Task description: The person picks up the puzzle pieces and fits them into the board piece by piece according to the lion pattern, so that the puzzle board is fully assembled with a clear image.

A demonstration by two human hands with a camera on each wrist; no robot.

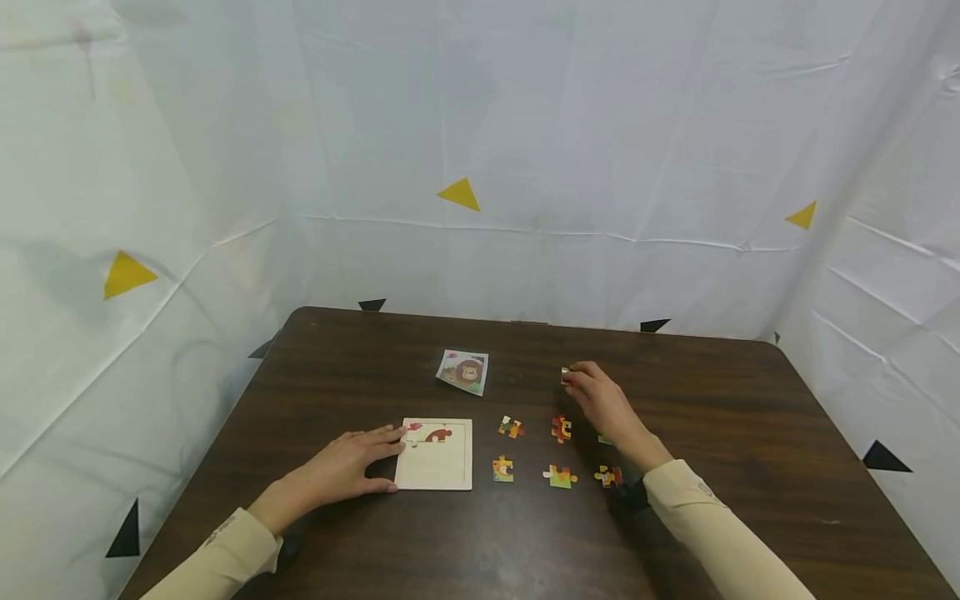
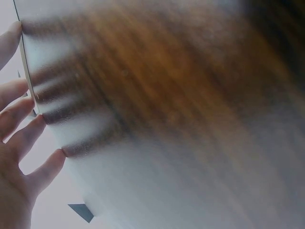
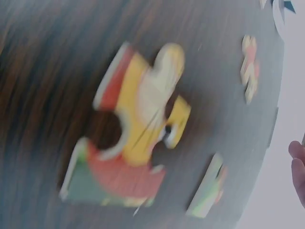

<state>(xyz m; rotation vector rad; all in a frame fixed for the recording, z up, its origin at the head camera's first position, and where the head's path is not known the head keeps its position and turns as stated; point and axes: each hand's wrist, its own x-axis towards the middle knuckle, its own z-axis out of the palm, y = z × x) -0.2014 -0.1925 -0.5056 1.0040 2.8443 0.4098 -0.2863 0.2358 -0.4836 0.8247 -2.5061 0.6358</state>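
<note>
My left hand (image 1: 352,462) lies at the left edge of a pale square puzzle tray (image 1: 438,475), fingers spread and fingertips at its rim. In the left wrist view, the fingers (image 2: 28,138) reach the tray's thin edge. Inside the tray, a few fitted pieces with a red patch (image 1: 438,435) fill the upper left. Over the far right part of the table, my right hand (image 1: 603,404) pinches a small puzzle piece (image 1: 565,376) between thumb and fingers; most of it is hidden. Only fingertips (image 3: 298,167) of this hand show in the right wrist view.
Several loose puzzle pieces (image 1: 560,477) lie in rows right of the tray, one partly behind my right wrist. A yellow and red piece (image 3: 138,119) looms large in the right wrist view. A lion picture card (image 1: 462,372) lies behind the tray on the dark wooden table (image 1: 360,350).
</note>
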